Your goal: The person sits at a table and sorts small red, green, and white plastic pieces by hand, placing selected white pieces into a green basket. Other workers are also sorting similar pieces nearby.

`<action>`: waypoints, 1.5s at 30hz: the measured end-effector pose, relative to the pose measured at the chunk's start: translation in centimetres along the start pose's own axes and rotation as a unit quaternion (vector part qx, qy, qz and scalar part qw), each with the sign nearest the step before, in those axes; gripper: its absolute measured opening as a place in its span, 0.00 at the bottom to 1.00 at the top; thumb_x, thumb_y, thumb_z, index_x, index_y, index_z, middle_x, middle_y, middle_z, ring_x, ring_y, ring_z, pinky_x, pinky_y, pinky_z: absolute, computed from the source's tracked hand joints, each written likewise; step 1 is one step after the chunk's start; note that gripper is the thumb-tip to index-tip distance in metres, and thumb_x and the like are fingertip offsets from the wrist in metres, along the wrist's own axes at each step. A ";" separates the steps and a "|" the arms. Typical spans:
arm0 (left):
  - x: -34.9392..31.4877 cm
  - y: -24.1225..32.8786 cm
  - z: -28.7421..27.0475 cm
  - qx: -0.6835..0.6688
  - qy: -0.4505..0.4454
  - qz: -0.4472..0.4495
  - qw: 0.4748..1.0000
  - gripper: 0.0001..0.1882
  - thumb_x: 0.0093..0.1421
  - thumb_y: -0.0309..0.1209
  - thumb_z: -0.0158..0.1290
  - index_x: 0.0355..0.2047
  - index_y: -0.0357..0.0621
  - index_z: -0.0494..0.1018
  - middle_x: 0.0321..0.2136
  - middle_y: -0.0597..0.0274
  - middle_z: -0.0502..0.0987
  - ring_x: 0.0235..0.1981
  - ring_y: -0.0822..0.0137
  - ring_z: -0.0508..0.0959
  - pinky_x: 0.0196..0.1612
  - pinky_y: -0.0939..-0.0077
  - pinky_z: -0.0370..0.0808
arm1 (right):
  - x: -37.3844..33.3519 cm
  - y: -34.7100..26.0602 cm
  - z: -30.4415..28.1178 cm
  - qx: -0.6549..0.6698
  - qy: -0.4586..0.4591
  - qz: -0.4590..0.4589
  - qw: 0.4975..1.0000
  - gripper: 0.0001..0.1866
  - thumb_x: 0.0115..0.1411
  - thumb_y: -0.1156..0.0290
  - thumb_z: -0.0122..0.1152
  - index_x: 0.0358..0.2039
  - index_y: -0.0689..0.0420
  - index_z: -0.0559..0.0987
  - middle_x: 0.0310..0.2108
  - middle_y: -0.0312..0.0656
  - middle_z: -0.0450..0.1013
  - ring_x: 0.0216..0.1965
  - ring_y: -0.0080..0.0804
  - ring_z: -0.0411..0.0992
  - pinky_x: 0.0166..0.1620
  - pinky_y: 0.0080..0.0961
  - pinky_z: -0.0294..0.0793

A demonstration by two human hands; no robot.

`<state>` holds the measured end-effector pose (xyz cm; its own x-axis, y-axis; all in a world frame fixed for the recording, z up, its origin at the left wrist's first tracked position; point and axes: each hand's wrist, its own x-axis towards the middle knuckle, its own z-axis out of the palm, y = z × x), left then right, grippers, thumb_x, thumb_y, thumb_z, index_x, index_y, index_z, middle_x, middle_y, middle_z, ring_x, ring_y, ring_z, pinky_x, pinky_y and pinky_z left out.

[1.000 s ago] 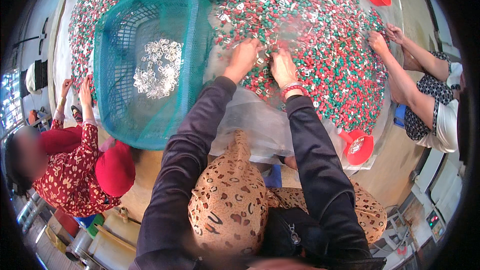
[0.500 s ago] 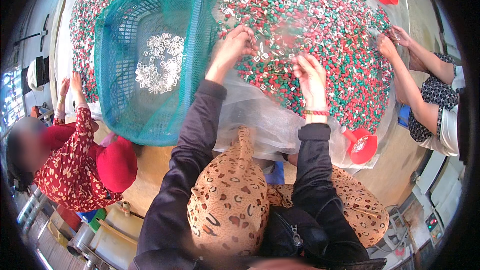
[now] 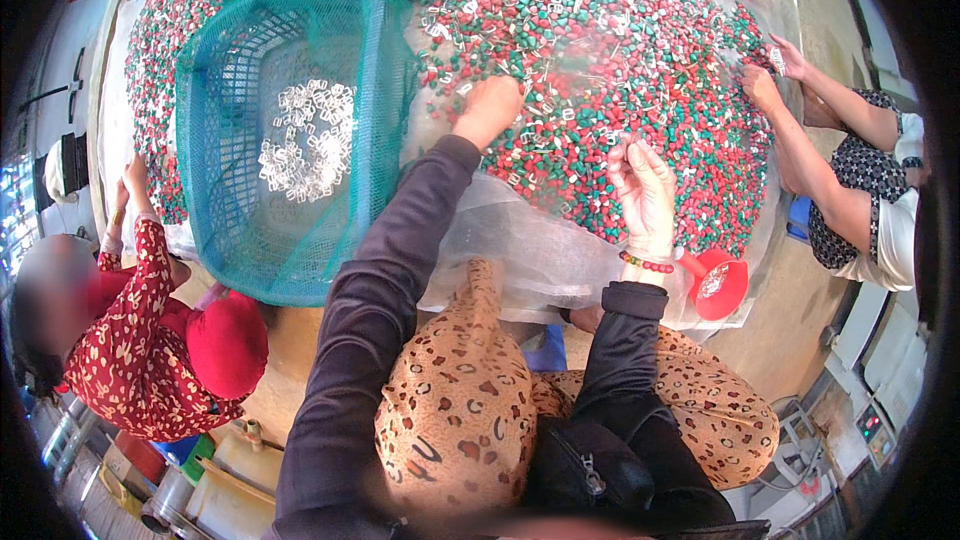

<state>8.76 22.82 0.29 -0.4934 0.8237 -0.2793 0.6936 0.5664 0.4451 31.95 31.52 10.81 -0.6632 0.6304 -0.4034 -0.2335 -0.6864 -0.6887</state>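
Both hands over coloured pieces; left fingertips hidden.

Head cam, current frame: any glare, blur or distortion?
Head view: bright patch at far left washed out; head view: fisheye bending, black corners; head view: soft smear along the bottom edge, and the head of the person at left blurred over; head view: basket and left hand fairly crisp.

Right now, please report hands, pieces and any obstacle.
Left hand at pile of small red, green and white pieces, grip hidden. Right hand over it, fingers curled. Possible obstacle: green-netted blue plastic basket, left of left hand.
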 end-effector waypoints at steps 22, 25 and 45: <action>-1.2 1.4 1.6 0.008 0.020 0.139 0.990 0.06 0.56 0.31 0.52 0.27 0.43 0.77 0.25 0.50 0.79 0.32 0.53 0.80 0.36 0.57 0.76 | 0.1 2.8 0.2 -0.195 0.056 0.055 0.978 0.10 0.60 0.67 0.60 0.38 0.59 0.76 0.27 0.35 0.73 0.22 0.16 0.65 0.22 0.14 0.61; -2.0 0.9 -0.8 -0.235 -0.002 0.048 0.971 0.09 0.59 0.34 0.52 0.26 0.43 0.74 0.23 0.55 0.77 0.25 0.63 0.78 0.27 0.73 0.72 | 1.8 4.9 -0.2 -0.433 0.046 0.051 0.899 0.11 0.54 0.67 0.65 0.35 0.59 0.80 0.29 0.38 0.77 0.26 0.23 0.71 0.28 0.22 0.69; -5.8 4.9 -1.3 -0.445 -0.293 0.065 0.844 0.14 0.59 0.42 0.51 0.33 0.48 0.80 0.23 0.77 0.71 0.21 0.82 0.64 0.23 0.84 0.62 | -1.7 -3.5 -3.6 0.210 -0.020 -0.067 0.975 0.11 0.53 0.71 0.57 0.33 0.62 0.67 0.32 0.42 0.60 0.35 0.33 0.59 0.38 0.26 0.65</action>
<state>14.29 20.80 5.21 0.0809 0.8967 -0.4352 -0.0751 0.4409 0.8944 36.44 34.20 11.72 -0.6314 0.7160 -0.2978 -0.5851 -0.6919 -0.4231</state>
